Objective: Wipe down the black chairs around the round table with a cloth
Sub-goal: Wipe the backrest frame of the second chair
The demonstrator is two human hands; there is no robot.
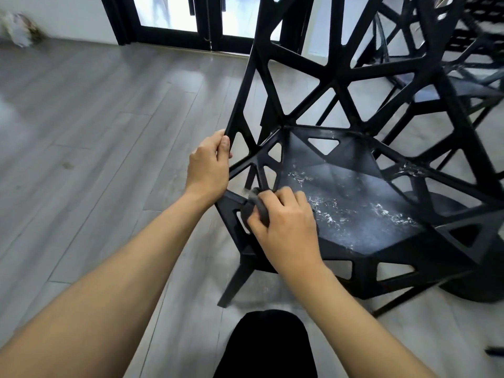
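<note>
Wiping the chair (341, 208), we gripped its left frame edge with our left hand (208, 162) while our right hand (283, 216) pinched the cloth (259, 207) at the seat's front-left corner; next probably the speckled seat.

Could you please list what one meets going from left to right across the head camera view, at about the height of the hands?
Grey wood floor → left hand gripping the chair's side frame → grey cloth held in the right hand → speckled seat of the black chair → second black chair.
</note>
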